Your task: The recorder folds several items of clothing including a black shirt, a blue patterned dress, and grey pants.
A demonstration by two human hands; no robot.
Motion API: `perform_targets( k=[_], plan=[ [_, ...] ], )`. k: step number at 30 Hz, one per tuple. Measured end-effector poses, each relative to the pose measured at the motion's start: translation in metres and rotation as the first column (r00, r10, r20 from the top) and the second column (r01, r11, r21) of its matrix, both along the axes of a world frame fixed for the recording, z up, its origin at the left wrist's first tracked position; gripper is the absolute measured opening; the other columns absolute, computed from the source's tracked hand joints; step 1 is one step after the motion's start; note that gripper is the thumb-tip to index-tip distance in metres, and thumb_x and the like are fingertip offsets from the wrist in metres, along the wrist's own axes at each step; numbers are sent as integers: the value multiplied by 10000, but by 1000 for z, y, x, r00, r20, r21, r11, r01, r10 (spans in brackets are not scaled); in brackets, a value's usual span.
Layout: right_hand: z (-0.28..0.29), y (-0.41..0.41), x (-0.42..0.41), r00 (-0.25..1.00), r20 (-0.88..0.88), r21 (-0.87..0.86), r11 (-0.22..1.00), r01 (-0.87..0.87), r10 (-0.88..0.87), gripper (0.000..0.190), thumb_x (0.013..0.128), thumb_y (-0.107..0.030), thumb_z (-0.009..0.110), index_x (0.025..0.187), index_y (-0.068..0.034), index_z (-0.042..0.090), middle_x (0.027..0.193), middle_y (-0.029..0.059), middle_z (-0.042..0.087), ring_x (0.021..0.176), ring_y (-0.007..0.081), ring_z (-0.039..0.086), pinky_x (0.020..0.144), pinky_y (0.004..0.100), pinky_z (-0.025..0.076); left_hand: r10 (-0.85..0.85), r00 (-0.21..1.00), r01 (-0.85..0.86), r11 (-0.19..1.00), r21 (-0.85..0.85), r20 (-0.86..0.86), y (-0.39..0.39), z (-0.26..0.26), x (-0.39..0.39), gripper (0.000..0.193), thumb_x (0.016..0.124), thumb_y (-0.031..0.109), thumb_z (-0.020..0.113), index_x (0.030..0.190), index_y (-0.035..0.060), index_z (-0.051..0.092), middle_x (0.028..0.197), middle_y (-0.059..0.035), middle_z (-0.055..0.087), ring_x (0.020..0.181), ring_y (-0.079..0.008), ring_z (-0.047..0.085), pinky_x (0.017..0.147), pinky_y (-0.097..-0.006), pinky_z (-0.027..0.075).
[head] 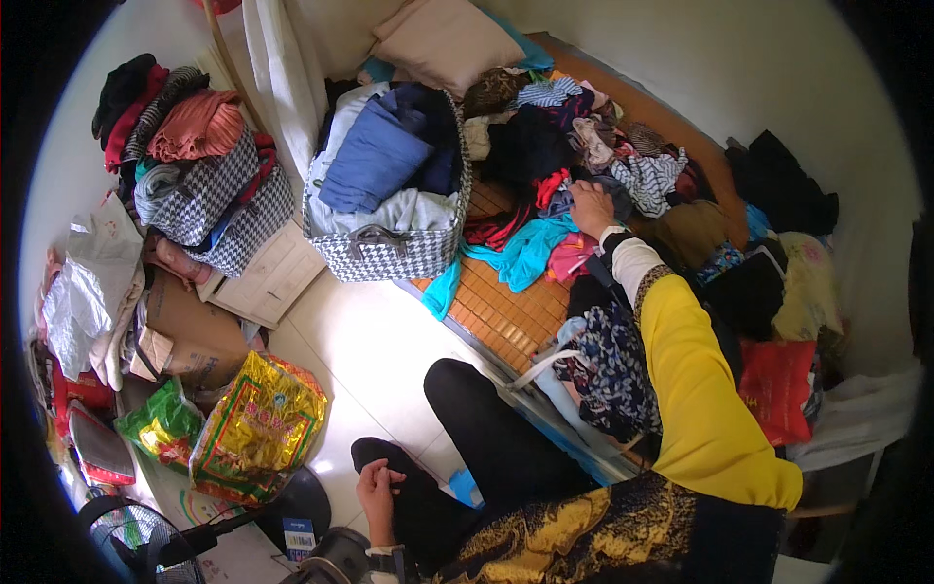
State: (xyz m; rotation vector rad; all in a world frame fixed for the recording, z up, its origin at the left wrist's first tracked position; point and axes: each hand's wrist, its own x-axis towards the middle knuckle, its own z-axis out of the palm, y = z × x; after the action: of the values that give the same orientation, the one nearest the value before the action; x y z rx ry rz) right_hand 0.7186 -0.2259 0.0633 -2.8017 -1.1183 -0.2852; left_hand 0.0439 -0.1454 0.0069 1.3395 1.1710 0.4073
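My right hand (591,208) reaches into a spread of clothes on a bed with a brown tile mat (503,317). Its fingers touch a grey-blue garment (558,203); whether they grip it I cannot tell. Close by lie a turquoise garment (529,252), a red cloth (552,188), a pink garment (569,255) and a black-and-white striped one (651,179). My left hand (377,485) rests over my knee, fingers loosely curled, with nothing visible in it. Left of the pile stands a houndstooth fabric basket (394,252) holding folded blue trousers (376,153) and pale grey clothes.
More houndstooth baskets (241,212) heaped with clothes stand on a white cabinet (266,277). A gold printed bag (259,431), a cardboard box (193,321) and a fan (146,544) are at the left. A red bag (777,390) lies at the right, a pillow (445,40) at the back.
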Motion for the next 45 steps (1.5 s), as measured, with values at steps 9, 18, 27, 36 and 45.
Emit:
perform_targets(
  k=[9,18,27,36,45],
  plan=[
    [-31,26,9,994,45,-15,995,99,-99,206,855,-232,605,1025,-138,676,973,99,697,1006,343,604,795,528,466,63,998,-65,995,-70,-28,0,6,5,180,999,118,500,1112,10,588,774,-55,687,705,-135,681,533,-207,467],
    [21,-17,16,974,-160,327,922,206,-161,242,923,-298,558,975,-73,632,923,248,659,907,470,619,776,557,476,-49,998,49,999,13,-33,-1,3,10,173,993,109,499,1100,14,597,779,-46,682,710,-118,664,547,-207,464],
    [35,-36,-3,939,-341,604,776,184,43,264,935,-287,571,951,-32,639,922,226,667,878,404,634,764,482,485,-72,997,73,995,74,-26,-9,4,2,162,988,112,512,1090,24,602,792,-39,688,727,-97,652,563,-206,459],
    [132,-40,0,490,-385,756,-38,654,782,235,979,-219,569,1089,-24,641,1048,114,688,942,246,666,888,397,536,-81,995,78,995,67,48,-10,-4,-1,168,982,113,517,1097,26,602,801,-39,692,721,-92,640,586,-212,468],
    [241,-46,-46,386,-145,726,-166,667,911,255,934,-292,646,1026,-56,616,1046,123,657,980,319,636,911,481,511,-106,994,104,992,78,22,-9,-2,6,160,984,108,513,1088,25,602,794,-31,684,713,-87,626,581,-213,461]
  ],
)
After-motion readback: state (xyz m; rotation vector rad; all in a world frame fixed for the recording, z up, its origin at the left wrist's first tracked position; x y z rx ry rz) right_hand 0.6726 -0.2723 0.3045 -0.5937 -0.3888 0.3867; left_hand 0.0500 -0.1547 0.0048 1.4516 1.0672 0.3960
